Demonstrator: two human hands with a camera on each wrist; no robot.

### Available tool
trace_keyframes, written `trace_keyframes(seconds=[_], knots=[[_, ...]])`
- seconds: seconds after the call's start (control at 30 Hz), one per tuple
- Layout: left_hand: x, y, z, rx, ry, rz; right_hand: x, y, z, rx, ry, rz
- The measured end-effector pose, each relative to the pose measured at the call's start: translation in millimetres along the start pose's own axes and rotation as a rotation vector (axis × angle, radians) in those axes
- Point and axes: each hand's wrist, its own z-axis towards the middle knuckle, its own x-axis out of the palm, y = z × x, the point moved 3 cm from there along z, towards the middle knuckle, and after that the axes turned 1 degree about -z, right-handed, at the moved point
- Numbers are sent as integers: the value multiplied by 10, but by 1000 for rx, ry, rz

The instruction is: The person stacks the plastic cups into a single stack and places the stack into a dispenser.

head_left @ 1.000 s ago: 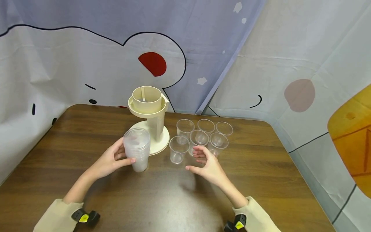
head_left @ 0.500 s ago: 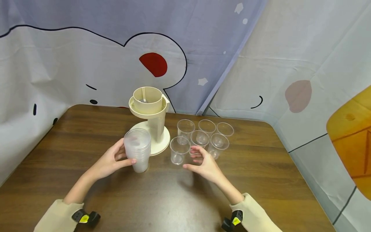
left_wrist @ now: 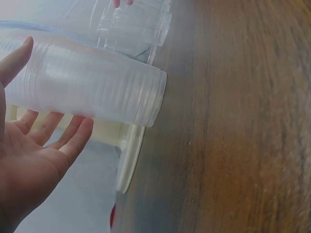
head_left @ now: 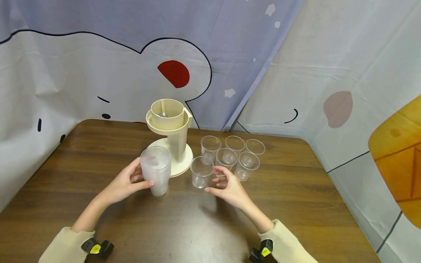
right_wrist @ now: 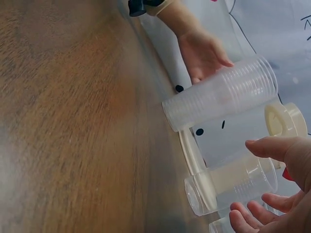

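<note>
My left hand (head_left: 126, 181) grips a tall stack of nested clear plastic cups (head_left: 159, 175), thumb on the near side and fingers behind. In the left wrist view the stack (left_wrist: 92, 80) lies between thumb and fingers. A single clear plastic cup (head_left: 201, 173) stands to the right of the stack. My right hand (head_left: 231, 188) is at that cup's right side, fingertips by its rim. In the right wrist view my thumb and fingers are spread on either side of the cup (right_wrist: 233, 187), with a gap showing between thumb and cup wall.
Behind the stack stands a cream plastic holder (head_left: 177, 142) with a round base and ring-shaped top. Several more clear cups (head_left: 247, 162) stand in rows behind my right hand. All are on a brown wooden table (head_left: 296, 182), with a printed curtain (head_left: 115, 73) behind it.
My right hand has moved left to the nearest single cup, which has shifted slightly left and toward me. My left hand and the stack have stayed in place.
</note>
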Motion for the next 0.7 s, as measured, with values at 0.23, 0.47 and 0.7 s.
trace_keyframes(seconds=[0.23, 0.47, 0.7], knots=[[-3, -1, -11, 0, -5, 5, 44, 32, 28, -12, -4, 15], [-3, -6, -4, -10, -2, 10, 78, 52, 108, -27, -10, -5], [-6, -8, 5, -20, 2, 10, 148, 76, 165, -18, 21, -2]])
